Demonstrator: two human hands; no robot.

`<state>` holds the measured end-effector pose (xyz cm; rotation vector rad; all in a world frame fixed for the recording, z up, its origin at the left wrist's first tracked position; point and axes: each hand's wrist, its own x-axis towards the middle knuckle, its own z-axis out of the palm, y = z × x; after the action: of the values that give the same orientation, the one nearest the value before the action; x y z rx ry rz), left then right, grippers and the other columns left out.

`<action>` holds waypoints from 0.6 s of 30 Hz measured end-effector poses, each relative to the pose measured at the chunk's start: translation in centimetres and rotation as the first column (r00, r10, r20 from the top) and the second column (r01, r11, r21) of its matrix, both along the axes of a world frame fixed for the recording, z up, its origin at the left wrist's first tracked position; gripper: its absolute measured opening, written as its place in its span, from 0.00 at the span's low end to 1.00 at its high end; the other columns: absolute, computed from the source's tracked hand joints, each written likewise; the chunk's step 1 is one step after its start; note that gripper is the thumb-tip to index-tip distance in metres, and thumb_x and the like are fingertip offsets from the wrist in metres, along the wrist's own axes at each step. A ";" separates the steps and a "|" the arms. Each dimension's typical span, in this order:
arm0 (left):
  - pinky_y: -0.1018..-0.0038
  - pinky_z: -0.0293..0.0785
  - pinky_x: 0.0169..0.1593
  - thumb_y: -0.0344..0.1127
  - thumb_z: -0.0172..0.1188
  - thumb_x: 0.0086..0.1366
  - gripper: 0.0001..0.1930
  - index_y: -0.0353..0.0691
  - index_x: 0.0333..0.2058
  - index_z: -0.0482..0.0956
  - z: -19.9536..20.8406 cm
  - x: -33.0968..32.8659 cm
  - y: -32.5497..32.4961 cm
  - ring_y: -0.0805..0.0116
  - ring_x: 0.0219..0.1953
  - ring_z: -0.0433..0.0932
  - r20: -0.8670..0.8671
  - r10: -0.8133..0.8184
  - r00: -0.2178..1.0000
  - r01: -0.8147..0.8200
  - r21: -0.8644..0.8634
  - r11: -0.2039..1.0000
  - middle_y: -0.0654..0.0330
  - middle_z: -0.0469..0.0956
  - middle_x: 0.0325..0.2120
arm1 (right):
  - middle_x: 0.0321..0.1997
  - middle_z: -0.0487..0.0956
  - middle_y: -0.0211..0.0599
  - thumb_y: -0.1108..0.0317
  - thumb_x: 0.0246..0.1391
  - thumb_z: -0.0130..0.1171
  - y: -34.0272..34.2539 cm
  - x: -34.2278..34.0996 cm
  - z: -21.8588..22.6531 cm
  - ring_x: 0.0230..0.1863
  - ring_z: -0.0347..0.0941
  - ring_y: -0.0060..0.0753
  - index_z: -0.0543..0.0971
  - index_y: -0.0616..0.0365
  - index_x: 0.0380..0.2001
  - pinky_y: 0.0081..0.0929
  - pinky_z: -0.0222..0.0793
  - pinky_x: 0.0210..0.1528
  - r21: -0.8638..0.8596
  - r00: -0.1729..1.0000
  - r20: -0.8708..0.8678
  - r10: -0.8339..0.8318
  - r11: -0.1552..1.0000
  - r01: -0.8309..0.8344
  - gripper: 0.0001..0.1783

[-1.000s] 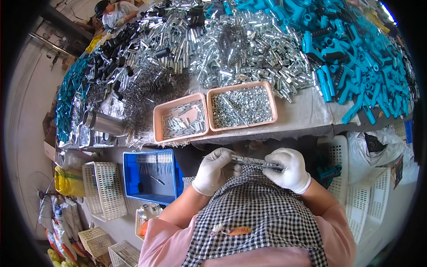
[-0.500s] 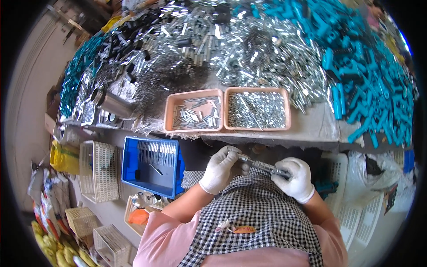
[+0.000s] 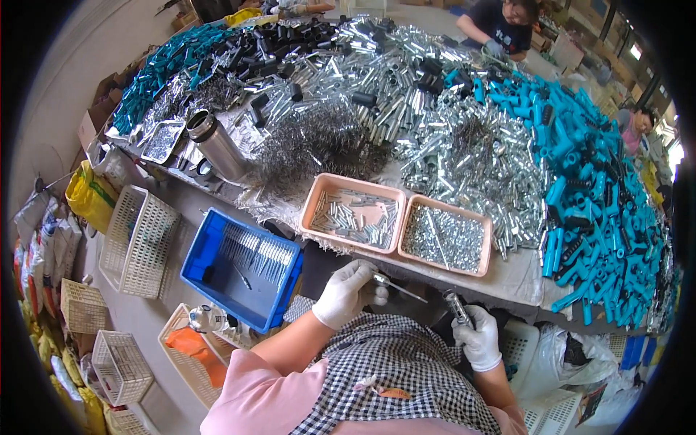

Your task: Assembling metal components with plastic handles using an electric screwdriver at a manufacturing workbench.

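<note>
Gloved in white, a worker's two hands are held apart in front of a black-and-white checked apron point(image 3: 413, 362), just short of the table edge. The left hand point(image 3: 341, 296), its forearm angled up and inward from the lower left, pinches the thicker end of a thin metal rod point(image 3: 407, 292) between thumb and forefinger, the other fingers curled beneath. The rod slants out to the right of that hand, its tip pointing toward the right hand point(image 3: 480, 341) and well short of it. The right hand, lower and nearer the body, with its forearm rising from below, is closed around the near end of a shiny metal cylinder point(image 3: 457, 307); the cylinder tilts up and leftward out of the fist, apart from the rod. Directly ahead of the left hand sits a pink tray of metal pins point(image 3: 314, 212); ahead of the right, a pink tray of small metal parts point(image 3: 487, 243). A blue bin point(image 3: 270, 293) stands to the left hand's left, and turquoise parts point(image 3: 602, 232) are heaped beyond the right hand, to its right.
</note>
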<state>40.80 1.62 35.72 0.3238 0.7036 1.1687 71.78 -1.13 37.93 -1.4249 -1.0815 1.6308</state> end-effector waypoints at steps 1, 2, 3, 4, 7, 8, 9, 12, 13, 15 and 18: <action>0.69 0.81 0.37 0.40 0.48 0.76 0.13 0.33 0.45 0.70 -0.3 0.0 0.1 0.64 0.33 0.80 -0.011 -0.017 1.000 0.017 0.008 1.000 0.54 0.77 0.35 | 0.25 0.76 0.32 0.78 0.45 0.59 0.2 -1.2 0.4 0.20 0.69 0.19 0.75 0.70 0.42 0.17 0.66 0.23 0.016 0.996 -0.073 -0.052 0.998 0.054 0.17; 0.70 0.82 0.38 0.41 0.49 0.76 0.14 0.34 0.45 0.70 -0.8 0.1 0.3 0.65 0.32 0.80 -0.028 -0.042 0.999 0.043 0.006 0.999 0.55 0.77 0.35 | 0.26 0.76 0.35 0.79 0.46 0.58 0.6 -2.2 1.2 0.21 0.71 0.21 0.74 0.70 0.41 0.17 0.68 0.24 -0.010 0.992 -0.098 -0.076 0.997 0.075 0.16; 0.69 0.82 0.38 0.41 0.50 0.75 0.13 0.36 0.44 0.71 -0.5 0.4 0.3 0.66 0.32 0.81 -0.027 -0.071 0.997 0.071 0.001 0.997 0.56 0.77 0.34 | 0.30 0.78 0.40 0.79 0.49 0.56 0.9 -3.1 1.8 0.23 0.74 0.24 0.73 0.71 0.42 0.19 0.72 0.25 -0.005 0.993 -0.099 -0.071 0.997 0.071 0.15; 0.68 0.83 0.38 0.41 0.50 0.75 0.12 0.37 0.44 0.71 -0.7 0.9 0.6 0.66 0.32 0.81 -0.041 -0.106 0.994 0.105 -0.024 0.994 0.57 0.78 0.34 | 0.36 0.80 0.45 0.78 0.52 0.56 1.1 -3.8 2.0 0.28 0.78 0.28 0.72 0.72 0.44 0.22 0.77 0.27 0.021 0.994 -0.092 -0.052 0.998 0.055 0.15; 0.66 0.83 0.38 0.42 0.53 0.74 0.12 0.38 0.43 0.72 -0.5 2.3 1.4 0.67 0.31 0.82 -0.072 -0.167 0.983 0.165 -0.036 0.986 0.58 0.78 0.33 | 0.40 0.80 0.46 0.72 0.54 0.59 2.1 -5.4 2.2 0.30 0.79 0.28 0.70 0.72 0.50 0.21 0.76 0.28 0.021 0.996 -0.078 0.049 0.999 -0.047 0.22; 0.66 0.83 0.38 0.43 0.53 0.74 0.13 0.38 0.43 0.72 -0.1 2.7 1.8 0.68 0.31 0.82 -0.095 -0.196 0.976 0.192 -0.046 0.980 0.58 0.79 0.34 | 0.38 0.81 0.44 0.74 0.52 0.60 2.7 -5.6 2.0 0.29 0.78 0.27 0.71 0.72 0.51 0.19 0.74 0.27 0.035 0.995 -0.054 0.081 0.996 -0.079 0.23; 0.69 0.83 0.38 0.44 0.54 0.74 0.14 0.37 0.43 0.72 0.6 3.3 2.4 0.68 0.31 0.82 -0.167 -0.173 0.971 0.174 -0.009 0.985 0.58 0.79 0.32 | 0.35 0.81 0.40 0.75 0.50 0.60 3.3 -6.0 2.6 0.28 0.77 0.24 0.71 0.72 0.51 0.18 0.71 0.25 0.022 0.996 0.003 0.093 0.995 -0.093 0.24; 0.77 0.80 0.36 0.42 0.54 0.73 0.13 0.35 0.42 0.73 3.5 4.4 4.9 0.72 0.32 0.82 -0.326 -0.139 0.935 0.179 0.093 0.979 0.61 0.79 0.30 | 0.32 0.81 0.34 0.72 0.53 0.63 5.5 -6.0 3.7 0.27 0.76 0.19 0.73 0.70 0.47 0.17 0.69 0.23 0.126 0.996 0.006 0.087 0.988 -0.087 0.19; 0.78 0.79 0.36 0.39 0.54 0.73 0.12 0.35 0.41 0.74 3.6 4.4 6.3 0.74 0.31 0.81 -0.457 -0.102 0.884 0.207 0.187 0.960 0.62 0.79 0.30 | 0.31 0.81 0.34 0.72 0.52 0.63 6.5 -5.9 4.2 0.27 0.76 0.20 0.74 0.70 0.45 0.17 0.69 0.23 0.189 0.997 0.006 0.076 0.979 -0.076 0.18; 0.75 0.79 0.37 0.41 0.51 0.74 0.14 0.35 0.44 0.75 2.5 4.2 9.4 0.70 0.31 0.80 -0.488 -0.072 0.870 0.225 0.262 0.938 0.59 0.79 0.33 | 0.32 0.81 0.36 0.71 0.51 0.63 9.1 -5.2 3.4 0.28 0.76 0.22 0.76 0.70 0.42 0.21 0.70 0.23 0.318 0.985 0.153 0.083 0.939 -0.129 0.17; 0.71 0.80 0.35 0.40 0.52 0.74 0.12 0.34 0.43 0.75 3.1 6.2 13.6 0.69 0.29 0.80 -0.378 -0.099 0.921 0.207 0.257 0.944 0.58 0.79 0.29 | 0.27 0.80 0.36 0.70 0.45 0.65 14.4 -3.6 0.8 0.25 0.75 0.24 0.78 0.71 0.43 0.27 0.71 0.27 0.771 0.916 0.352 -0.191 0.615 -0.168 0.21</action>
<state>46.97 15.23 38.87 0.8479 0.8063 1.0708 68.14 13.28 38.75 -1.1250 -1.7432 0.6208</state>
